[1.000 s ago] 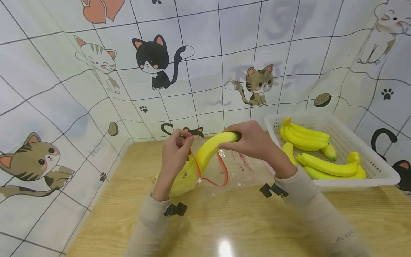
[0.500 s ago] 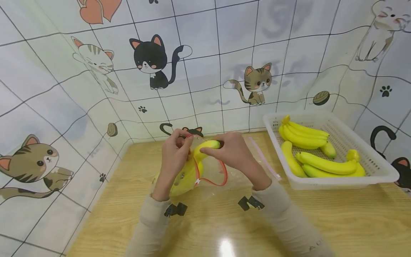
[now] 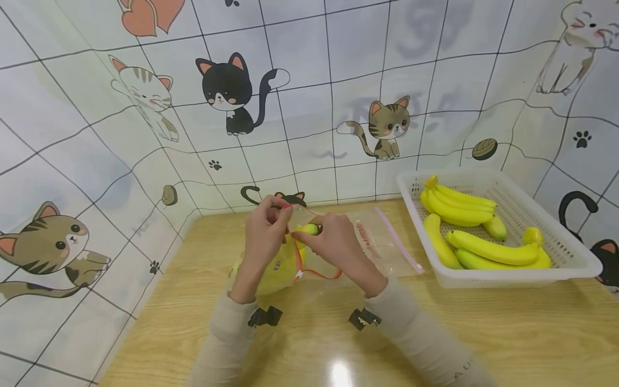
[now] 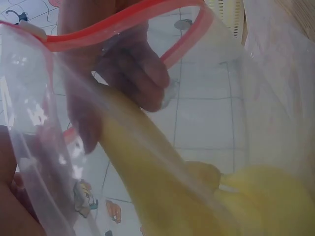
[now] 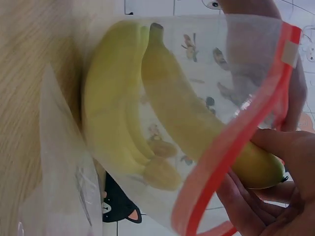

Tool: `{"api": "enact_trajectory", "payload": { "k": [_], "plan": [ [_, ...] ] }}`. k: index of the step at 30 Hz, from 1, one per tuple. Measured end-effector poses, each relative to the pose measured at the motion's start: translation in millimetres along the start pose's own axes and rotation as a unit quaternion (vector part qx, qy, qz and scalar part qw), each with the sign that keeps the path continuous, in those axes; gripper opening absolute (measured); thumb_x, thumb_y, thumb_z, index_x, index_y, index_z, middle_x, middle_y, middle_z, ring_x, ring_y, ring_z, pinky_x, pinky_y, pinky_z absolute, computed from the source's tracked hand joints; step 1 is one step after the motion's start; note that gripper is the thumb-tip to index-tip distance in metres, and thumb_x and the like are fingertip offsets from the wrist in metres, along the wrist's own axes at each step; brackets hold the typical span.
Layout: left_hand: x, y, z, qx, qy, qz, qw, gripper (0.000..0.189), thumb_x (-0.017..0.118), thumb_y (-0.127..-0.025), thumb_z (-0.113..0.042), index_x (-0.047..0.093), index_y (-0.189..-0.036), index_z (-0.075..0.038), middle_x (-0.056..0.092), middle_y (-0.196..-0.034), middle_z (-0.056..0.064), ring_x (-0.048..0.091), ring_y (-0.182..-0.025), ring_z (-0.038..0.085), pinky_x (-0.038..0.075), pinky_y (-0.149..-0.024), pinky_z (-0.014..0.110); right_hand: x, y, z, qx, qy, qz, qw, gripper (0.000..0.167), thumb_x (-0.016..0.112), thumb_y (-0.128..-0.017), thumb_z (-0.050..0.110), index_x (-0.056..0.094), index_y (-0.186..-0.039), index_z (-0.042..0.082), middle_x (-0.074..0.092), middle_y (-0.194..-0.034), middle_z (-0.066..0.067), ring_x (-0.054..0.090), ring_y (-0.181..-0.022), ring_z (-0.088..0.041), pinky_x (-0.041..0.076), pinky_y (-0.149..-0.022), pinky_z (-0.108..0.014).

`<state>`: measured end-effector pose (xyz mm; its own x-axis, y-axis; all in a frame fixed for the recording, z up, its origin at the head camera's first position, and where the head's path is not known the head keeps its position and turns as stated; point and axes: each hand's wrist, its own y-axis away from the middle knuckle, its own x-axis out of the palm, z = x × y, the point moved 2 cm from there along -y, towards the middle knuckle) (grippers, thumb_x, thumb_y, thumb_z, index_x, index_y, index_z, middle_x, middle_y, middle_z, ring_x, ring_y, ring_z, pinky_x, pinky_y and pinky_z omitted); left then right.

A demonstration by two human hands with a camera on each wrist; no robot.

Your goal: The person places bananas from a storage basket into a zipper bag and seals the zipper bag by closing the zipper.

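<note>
My left hand point(image 3: 263, 236) pinches the red zip edge of a clear zip bag point(image 3: 275, 277) and holds its mouth up. The right hand point(image 3: 336, 242) grips the tip of a single yellow banana point(image 5: 182, 108), its fingers at the bag's mouth. Most of that banana lies inside the bag, slanting down, as the right wrist view shows through the plastic. Beside it in the bag is a bunch of bananas point(image 5: 113, 98). The red zip edge point(image 5: 236, 137) loops open around the right fingers. In the left wrist view the fingers around the banana point(image 4: 142, 152) show through the plastic.
A white perforated basket point(image 3: 512, 278) with several bananas point(image 3: 459, 207) stands on the right of the wooden table point(image 3: 300, 344). Another clear zip bag point(image 3: 382, 244) with a pink edge lies flat between basket and hands. A cat-patterned sheet point(image 3: 309, 107) hangs behind the table.
My right hand has moved left and down, pushing the banana deeper into the bag until only its tip shows in the head view. The left hand has stayed at the bag's edge.
</note>
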<state>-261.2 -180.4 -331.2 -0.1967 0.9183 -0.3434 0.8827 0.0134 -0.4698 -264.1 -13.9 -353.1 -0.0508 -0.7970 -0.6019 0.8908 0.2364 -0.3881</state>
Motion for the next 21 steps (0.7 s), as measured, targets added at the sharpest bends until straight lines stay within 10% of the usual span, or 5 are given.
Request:
{"api": "enact_trajectory", "payload": {
  "k": [7, 14, 21],
  "plan": [
    [0.1, 0.2, -0.3, -0.008, -0.007, -0.004, 0.9999, 0.012, 0.066, -0.101, -0.021, 0.067, -0.104, -0.009, 0.058, -0.059, 0.009, 0.052, -0.041, 0.018, 0.042, -0.043, 0.026, 14.0, 0.7, -2.2, 0.021, 0.009, 0.036, 0.9991, 0.025, 0.077, -0.093, 0.036, 0.073, -0.084, 0.013, 0.060, -0.056, 0.005, 0.056, -0.047, -0.008, 0.038, -0.044, -0.022],
    [-0.4, 0.8, -0.7, -0.008, -0.016, -0.005, 0.9998, 0.010, 0.065, -0.102, -0.020, 0.067, -0.104, -0.010, 0.057, -0.058, 0.006, 0.053, -0.041, 0.020, 0.038, -0.041, 0.026, 18.0, 2.0, -3.8, 0.045, 0.018, 0.098, 0.9940, 0.040, 0.065, -0.102, 0.034, 0.058, -0.128, 0.004, 0.064, -0.066, 0.000, 0.061, -0.054, -0.010, 0.043, -0.048, -0.026],
    [0.5, 1.7, -1.6, 0.000, -0.022, -0.009, 0.9997, 0.008, 0.065, -0.101, -0.017, 0.067, -0.104, -0.010, 0.056, -0.058, 0.007, 0.052, -0.040, 0.017, 0.035, -0.039, 0.025, 19.3, 3.3, -4.7, 0.020, -0.001, 0.134, 0.9908, 0.032, 0.053, -0.109, 0.023, 0.045, -0.133, 0.006, 0.068, -0.068, -0.004, 0.065, -0.056, -0.012, 0.048, -0.053, -0.030]
  ]
}}
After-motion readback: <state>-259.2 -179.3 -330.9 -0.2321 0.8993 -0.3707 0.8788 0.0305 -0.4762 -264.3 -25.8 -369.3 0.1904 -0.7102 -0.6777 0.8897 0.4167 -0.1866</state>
